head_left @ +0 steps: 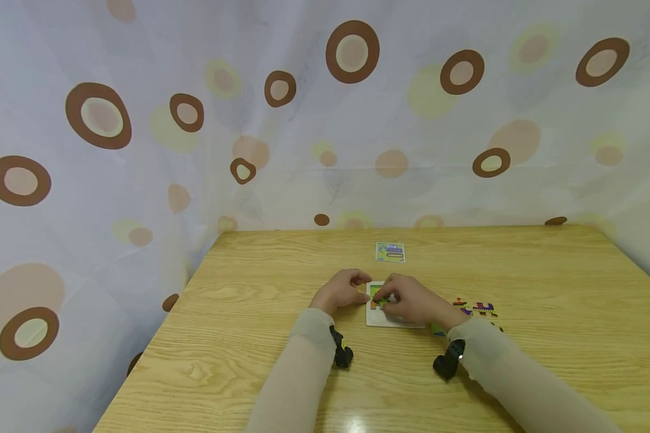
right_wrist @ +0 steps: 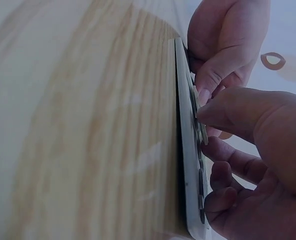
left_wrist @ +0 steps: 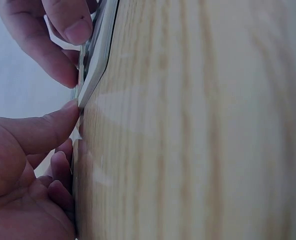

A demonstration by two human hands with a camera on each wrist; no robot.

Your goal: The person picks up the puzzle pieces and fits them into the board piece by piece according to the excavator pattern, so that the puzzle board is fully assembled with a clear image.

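The right hand [head_left: 411, 299] seemingly pinches a puzzle piece [right_wrist: 204, 133]; left hand [head_left: 340, 290], grip apart, touches the tray [head_left: 380, 320]

Room over the wooden tabletop [head_left: 238, 300] left of my left hand [head_left: 341, 289], puzzle pieces [head_left: 484, 309] obstructing beside my right hand [head_left: 411, 299]

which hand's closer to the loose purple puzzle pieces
Right. The right hand is over the puzzle board, left of the purple pieces; the left hand is at the board's left edge, farther away.
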